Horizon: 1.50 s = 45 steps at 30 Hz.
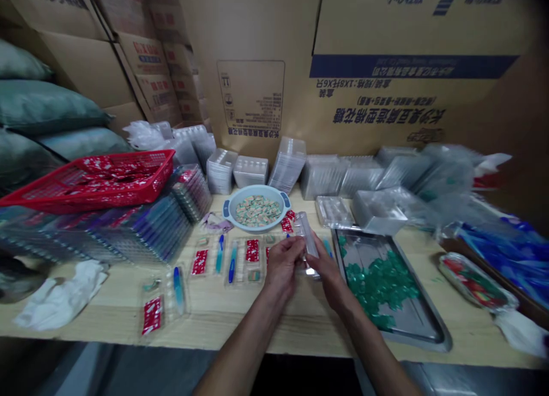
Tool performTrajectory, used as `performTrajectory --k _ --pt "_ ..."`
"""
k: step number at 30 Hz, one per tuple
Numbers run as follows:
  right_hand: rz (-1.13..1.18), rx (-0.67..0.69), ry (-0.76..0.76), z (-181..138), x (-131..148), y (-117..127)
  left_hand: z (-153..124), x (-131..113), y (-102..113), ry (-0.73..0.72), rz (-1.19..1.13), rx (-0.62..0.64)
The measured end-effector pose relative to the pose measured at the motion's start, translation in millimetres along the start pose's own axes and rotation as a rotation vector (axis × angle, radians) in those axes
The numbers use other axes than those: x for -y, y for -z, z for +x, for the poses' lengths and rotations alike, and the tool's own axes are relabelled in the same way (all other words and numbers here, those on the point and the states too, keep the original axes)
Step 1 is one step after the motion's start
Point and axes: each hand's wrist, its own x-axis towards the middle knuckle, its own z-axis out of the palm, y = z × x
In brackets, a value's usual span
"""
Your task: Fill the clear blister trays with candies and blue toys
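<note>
My left hand (286, 263) and my right hand (325, 266) are closed on a clear plastic tray (304, 229), one at each side. The tray is tilted up, seen nearly edge-on; its contents are hard to make out. Left of my hands lie several clear trays, each with a red packet (252, 250), a slender blue item (232, 263) and small pale-green pieces (254, 276). Beyond my hands stands a light-blue bowl (226, 208) of small pale pieces. A metal tray (422, 322) with green glossy pieces lies to the right.
Stacks of clear trays (253, 170) line the back against a large cardboard box (257, 36). A red basket (158, 176) of red packets rests on stacked filled trays at left. White cloth (64, 296), a foil container (478, 282) and a box of blue items (510, 247) flank the table.
</note>
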Motion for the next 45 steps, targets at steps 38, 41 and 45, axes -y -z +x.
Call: performTrajectory --k 38,41,45 --pt "0.245 -0.271 -0.181 -67 22 41 -48 37 -39 0.112 0.14 0.172" --pt "0.27 -0.277 -0.201 -71 16 44 -46 36 -34 0.128 0.112 0.156" --pt "0.277 -0.249 -0.207 -73 11 47 -47 38 -31 0.128 0.069 0.159"
